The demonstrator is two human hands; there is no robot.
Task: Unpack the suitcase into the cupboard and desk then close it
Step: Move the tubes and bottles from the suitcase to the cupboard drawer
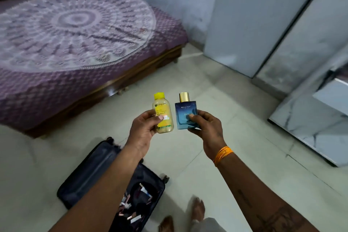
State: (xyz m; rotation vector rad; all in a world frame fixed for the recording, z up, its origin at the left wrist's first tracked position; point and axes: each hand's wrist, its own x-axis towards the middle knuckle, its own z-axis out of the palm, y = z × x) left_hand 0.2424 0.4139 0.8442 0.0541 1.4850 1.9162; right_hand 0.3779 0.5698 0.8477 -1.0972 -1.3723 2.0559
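My left hand (144,130) holds a yellow bottle (162,112) with a yellow cap, upright, in front of me. Beside it, my right hand (207,128) holds a square blue perfume bottle (185,114) with a gold cap, also upright. The two bottles are close together but apart. Below my left forearm a dark suitcase (90,175) lies open on the floor, with several small cosmetic items (135,205) in its near half. My arm hides part of it.
A bed (75,39) with a purple patterned cover fills the left. A grey cupboard (263,15) stands at the back right, and a white marble-look desk top (310,124) juts in at the right. Pale floor tiles lie between them. My bare feet (195,211) show at the bottom.
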